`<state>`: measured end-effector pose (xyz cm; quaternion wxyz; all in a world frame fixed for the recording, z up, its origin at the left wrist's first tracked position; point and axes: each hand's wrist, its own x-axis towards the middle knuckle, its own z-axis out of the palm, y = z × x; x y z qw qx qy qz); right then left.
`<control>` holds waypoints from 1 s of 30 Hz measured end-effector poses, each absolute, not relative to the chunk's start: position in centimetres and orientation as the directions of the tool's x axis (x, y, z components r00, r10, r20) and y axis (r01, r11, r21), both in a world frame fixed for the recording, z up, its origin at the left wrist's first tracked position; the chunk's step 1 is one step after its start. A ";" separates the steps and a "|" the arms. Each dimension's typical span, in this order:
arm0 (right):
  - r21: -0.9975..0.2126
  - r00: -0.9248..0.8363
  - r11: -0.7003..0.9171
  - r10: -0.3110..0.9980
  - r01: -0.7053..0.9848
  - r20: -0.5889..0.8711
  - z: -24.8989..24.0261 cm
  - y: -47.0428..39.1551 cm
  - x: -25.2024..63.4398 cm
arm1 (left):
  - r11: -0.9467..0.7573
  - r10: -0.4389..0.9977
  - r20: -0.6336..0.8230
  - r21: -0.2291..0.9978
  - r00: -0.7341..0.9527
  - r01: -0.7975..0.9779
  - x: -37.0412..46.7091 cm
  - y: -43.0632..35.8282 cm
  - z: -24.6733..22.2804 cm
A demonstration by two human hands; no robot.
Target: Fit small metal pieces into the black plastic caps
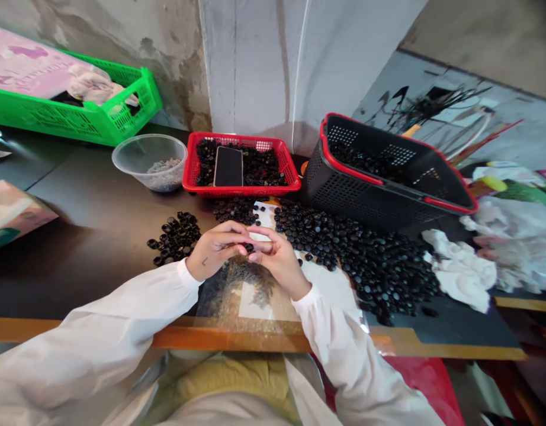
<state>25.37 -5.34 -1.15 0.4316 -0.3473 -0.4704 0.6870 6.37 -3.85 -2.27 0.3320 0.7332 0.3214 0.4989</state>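
Over the front middle of the table, my left hand [217, 249] and my right hand [279, 260] meet, fingertips pinched around a small black round part [250, 248]. Fingers cover most of that part. To the left of my left hand lies a small heap of black round cap-like parts [177, 235]. A much larger pile of black round parts [379, 260] spreads out beyond and to the right of my right hand. White paper [257, 302] and greyish small bits lie on the tabletop below my hands.
Behind my hands stand a clear plastic bowl [149, 142] with small metallic-looking pieces and a red basket [241, 190] of black parts with a phone [228, 167] on top. A black basket [344, 183], green crate [108, 127], tissue box [15, 213] and crumpled white tissue [462, 269] surround them.
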 end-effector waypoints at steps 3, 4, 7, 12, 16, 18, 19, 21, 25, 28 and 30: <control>-0.953 -0.389 -0.164 0.920 -0.254 -0.054 -1.0 -5.3 25.4 | -0.588 0.789 0.527 0.797 0.317 0.138 6.3 -3.8 -2.2; -0.955 -0.386 -0.149 0.922 -0.258 -0.039 -1.0 -5.2 25.4 | -0.587 0.788 0.525 0.798 0.320 0.137 6.3 -3.8 -2.2; -0.957 -0.355 -0.100 0.935 -0.272 0.004 -1.0 -5.2 25.3 | -0.595 0.783 0.536 0.793 0.316 0.129 6.4 -4.0 -2.4; -0.971 -0.285 -0.084 0.958 -0.225 -0.017 -1.0 -5.4 25.1 | -0.615 0.780 0.571 0.775 0.256 0.145 6.6 -4.6 -3.1; -0.989 -0.236 -0.027 0.972 -0.147 0.009 -0.7 -5.7 25.1 | -0.559 0.826 0.528 0.812 0.195 0.169 6.6 -4.7 -3.2; -0.992 -0.222 -0.014 0.975 -0.124 0.014 -0.7 -5.8 25.0 | -0.574 0.809 0.508 0.792 0.297 0.207 6.7 -4.8 -3.1; -0.993 -0.214 -0.012 0.977 -0.118 0.014 -0.7 -5.9 25.0 | -0.584 0.798 0.491 0.774 0.349 0.246 6.8 -4.9 -3.0; -0.994 -0.207 -0.008 0.978 -0.111 0.015 -0.9 -6.1 25.0 | -0.582 0.799 0.453 0.747 0.395 0.321 7.0 -5.2 -2.9; -0.994 -0.223 0.023 0.974 -0.110 0.047 -1.2 -6.0 24.9 | -0.502 0.845 0.369 0.799 0.388 0.333 7.6 -5.9 -2.6; -0.993 -0.216 0.049 0.974 -0.107 0.071 -1.3 -6.0 24.8 | -0.443 0.870 0.336 0.854 0.361 0.274 8.0 -6.3 -2.3; -0.993 -0.201 0.069 0.976 -0.097 0.087 -1.4 -6.0 24.8 | -0.429 0.879 0.332 0.864 0.344 0.263 8.2 -6.5 -2.1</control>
